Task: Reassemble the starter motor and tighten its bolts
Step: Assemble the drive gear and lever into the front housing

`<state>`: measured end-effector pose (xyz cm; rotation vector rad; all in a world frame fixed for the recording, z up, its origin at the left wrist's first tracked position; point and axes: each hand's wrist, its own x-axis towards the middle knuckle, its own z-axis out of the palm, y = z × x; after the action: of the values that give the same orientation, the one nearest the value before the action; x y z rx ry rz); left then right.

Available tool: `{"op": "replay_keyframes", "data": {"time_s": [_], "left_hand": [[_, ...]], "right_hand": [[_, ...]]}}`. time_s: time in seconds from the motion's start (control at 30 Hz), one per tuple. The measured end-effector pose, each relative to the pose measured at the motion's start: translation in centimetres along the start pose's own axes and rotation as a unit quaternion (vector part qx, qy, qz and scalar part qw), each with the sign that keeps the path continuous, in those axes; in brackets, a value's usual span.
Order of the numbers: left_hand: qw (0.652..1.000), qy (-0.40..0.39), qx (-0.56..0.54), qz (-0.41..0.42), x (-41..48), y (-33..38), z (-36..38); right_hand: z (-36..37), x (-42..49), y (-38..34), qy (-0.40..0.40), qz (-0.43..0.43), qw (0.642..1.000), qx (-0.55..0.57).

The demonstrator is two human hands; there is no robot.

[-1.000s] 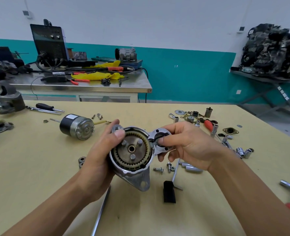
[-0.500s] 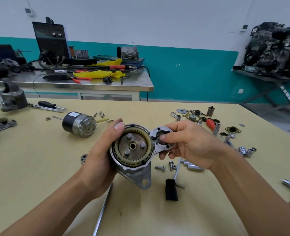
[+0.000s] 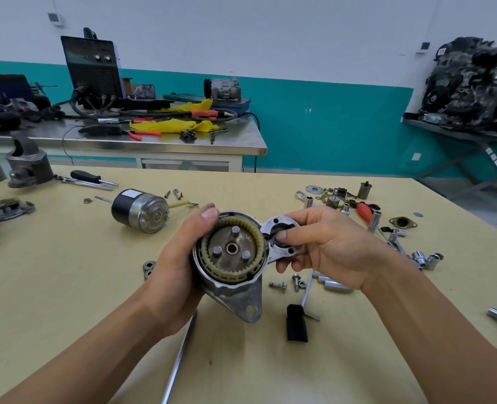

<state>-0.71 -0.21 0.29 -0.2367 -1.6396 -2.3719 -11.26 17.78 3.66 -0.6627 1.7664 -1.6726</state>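
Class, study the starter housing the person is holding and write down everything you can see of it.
The starter housing is bright cast metal, held above the yellow table with its open round face toward the camera. Inside sits a cream toothed ring around a dull metal disc with three upright pins and a central hole. A flat mounting ear with a hole points down. The left hand wraps its left side, thumb on the rim; the right hand grips its smaller round opening.

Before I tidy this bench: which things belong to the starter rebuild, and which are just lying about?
Job:
silver starter housing with cream ring gear, in left hand and right hand
black-and-silver cylindrical motor
loose silver bolts

Lying about:
black-handled screwdriver
yellow rag
black welder box
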Motion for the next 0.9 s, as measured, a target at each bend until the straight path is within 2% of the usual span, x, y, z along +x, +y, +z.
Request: {"op": "replay_keyframes", "data": {"time_s": [0.1, 0.2, 0.33, 0.4, 0.53, 0.63, 0.9], "left_hand": [[1.000, -0.001, 0.014, -0.008, 0.0, -0.1, 0.1], [0.996, -0.001, 0.047, -0.076, 0.0, 0.3, 0.0], [0.984, -0.055, 0.054, -0.163, -0.1, 1.8, -0.4], [0.981, -0.072, 0.064, -0.166, -0.4, 2.4, -0.2], [0.979, -0.033, 0.108, -0.172, -0.7, 3.1, 0.1], [0.978, -0.036, 0.144, -0.149, -1.0, 3.6, 0.2], [0.987, 0.002, 0.108, -0.122, -1.3, 3.5, 1.2]], "right_hand": [[0.3, 0.2, 0.2, 0.024, 0.012, 1.000, -0.010], [0.5, 0.3, 0.2, 0.037, 0.036, 0.999, 0.009], [0.0, 0.0, -0.2, 0.035, 0.093, 0.987, 0.126], [-0.3, 0.0, -0.2, 0.035, 0.113, 0.976, 0.182], [0.2, 0.3, 0.3, 0.048, 0.142, 0.962, 0.229], [0.8, 0.4, 0.5, 0.051, 0.155, 0.952, 0.259], [1.1, 0.9, 1.2, 0.078, 0.146, 0.908, 0.384]]}}
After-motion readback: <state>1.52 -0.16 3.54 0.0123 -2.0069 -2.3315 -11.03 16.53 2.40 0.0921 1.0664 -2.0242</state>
